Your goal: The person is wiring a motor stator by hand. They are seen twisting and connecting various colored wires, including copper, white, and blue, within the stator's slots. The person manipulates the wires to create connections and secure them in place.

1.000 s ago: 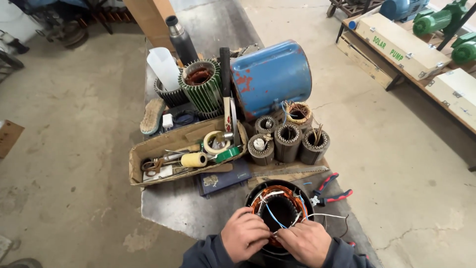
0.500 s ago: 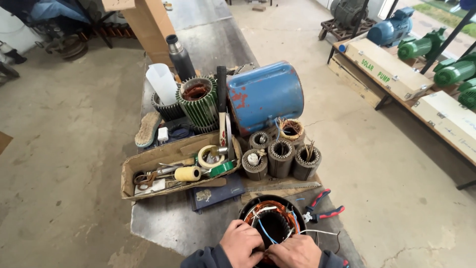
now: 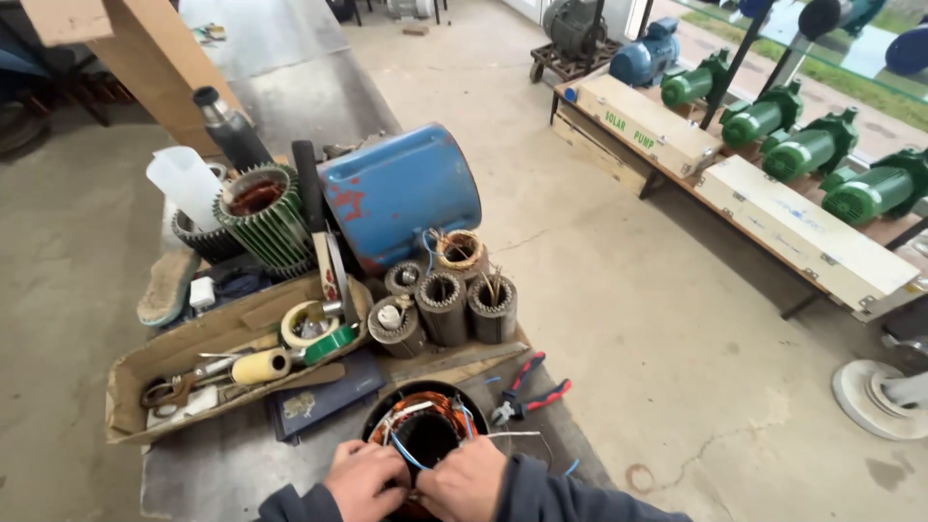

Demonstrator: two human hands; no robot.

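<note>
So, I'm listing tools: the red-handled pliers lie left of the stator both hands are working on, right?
Not quite. In the head view the red-handled pliers lie right of the stator that the left hand and right hand work on.

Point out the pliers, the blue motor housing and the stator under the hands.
pliers [image 3: 530, 392], head view, on the crossing red-and-black handles.
blue motor housing [image 3: 401, 193], head view, on its curved side.
stator [image 3: 425, 418], head view, on the copper windings.

stator [image 3: 425, 425] | black round housing, copper windings | upright, near table edge
</note>
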